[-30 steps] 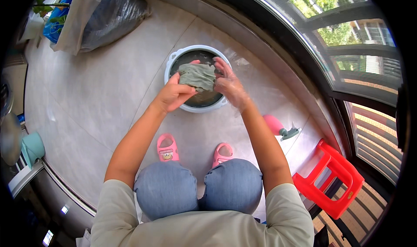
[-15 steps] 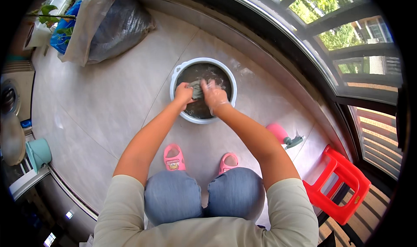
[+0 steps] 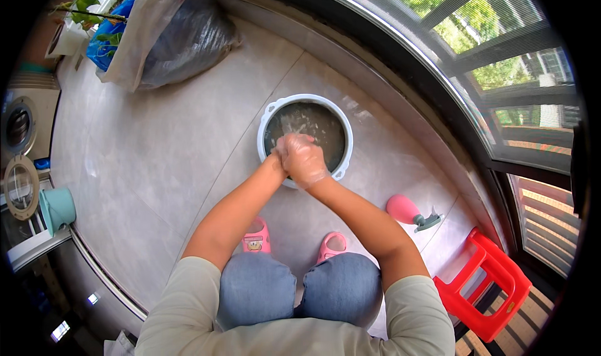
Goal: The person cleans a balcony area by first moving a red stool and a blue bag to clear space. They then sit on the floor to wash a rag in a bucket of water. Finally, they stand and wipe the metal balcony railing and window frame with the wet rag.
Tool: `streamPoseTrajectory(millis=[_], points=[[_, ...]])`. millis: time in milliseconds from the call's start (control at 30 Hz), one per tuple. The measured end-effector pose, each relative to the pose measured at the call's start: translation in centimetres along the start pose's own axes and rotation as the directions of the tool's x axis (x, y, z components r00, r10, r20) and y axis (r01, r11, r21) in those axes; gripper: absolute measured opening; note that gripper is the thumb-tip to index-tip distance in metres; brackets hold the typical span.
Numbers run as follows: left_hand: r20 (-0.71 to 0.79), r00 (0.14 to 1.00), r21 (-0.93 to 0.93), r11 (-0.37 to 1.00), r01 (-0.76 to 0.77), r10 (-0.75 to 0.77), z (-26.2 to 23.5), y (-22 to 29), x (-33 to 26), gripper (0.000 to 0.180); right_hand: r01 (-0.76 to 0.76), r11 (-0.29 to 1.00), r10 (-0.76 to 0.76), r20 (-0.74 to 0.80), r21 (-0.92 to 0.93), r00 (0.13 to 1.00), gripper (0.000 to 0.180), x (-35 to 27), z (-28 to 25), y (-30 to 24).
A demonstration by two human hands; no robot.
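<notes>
Pale floor tiles (image 3: 156, 137) surround us. Mid-frame, a light-blue basin (image 3: 261, 138) holds murky water (image 3: 322, 127); at its lower edge the gloved right hand (image 3: 305, 159) overlaps the left hand (image 3: 282, 149), together, though I can't tell their grip. Lower right: pink spray bottle (image 3: 402, 209), red stool (image 3: 510, 281).

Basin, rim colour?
Pale, whitish blue basin rim; shows best in the head view, the only one.

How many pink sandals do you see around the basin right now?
2. One sandal shows just beyond the left knee, the other sandal just beyond the right knee. Both are on the person's side of the basin; others may be hidden.
</notes>
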State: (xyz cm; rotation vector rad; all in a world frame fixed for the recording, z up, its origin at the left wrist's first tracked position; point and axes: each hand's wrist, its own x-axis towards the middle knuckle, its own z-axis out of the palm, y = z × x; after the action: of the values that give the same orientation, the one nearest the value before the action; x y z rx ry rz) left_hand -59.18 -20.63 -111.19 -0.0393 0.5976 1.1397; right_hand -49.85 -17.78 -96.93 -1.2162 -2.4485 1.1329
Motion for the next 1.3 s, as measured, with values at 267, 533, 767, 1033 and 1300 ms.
streamPoseTrajectory(millis=[267,533,767,1033,1300], points=[[-0.671,0.740,0.100,0.994,0.038,0.039,7.6,1.3,-2.1,0.005,-0.100,0.959,0.069,-0.123,-0.266,0.990,0.030,3.7,0.7,6.1],[0.101,0.692,0.977,-0.201,0.065,0.715,5.1,1.6,-3.1,0.031,-0.171,0.917,0.181,-0.007,-0.360,0.983,0.024,2.3,2.6,9.1],[-0.092,0.838,0.988,0.152,0.011,0.537,6.7,2.7,-4.5,0.035,-0.200,0.907,0.178,0.092,0.371,0.980,0.033,0.9,-6.2,0.1],[-0.279,0.911,0.294,0.930,-0.221,0.305,10.5,4.0,-5.4,0.020,-0.402,0.223,0.396,0.294,0.888,0.870,0.025,0.7,-0.6,6.0],[0.103,0.876,0.756,0.535,-0.377,0.470,10.0,1.9,-6.4,0.039,-0.519,-0.179,0.066,0.536,0.836,0.842,0.035,0.0,-1.4,5.2]])
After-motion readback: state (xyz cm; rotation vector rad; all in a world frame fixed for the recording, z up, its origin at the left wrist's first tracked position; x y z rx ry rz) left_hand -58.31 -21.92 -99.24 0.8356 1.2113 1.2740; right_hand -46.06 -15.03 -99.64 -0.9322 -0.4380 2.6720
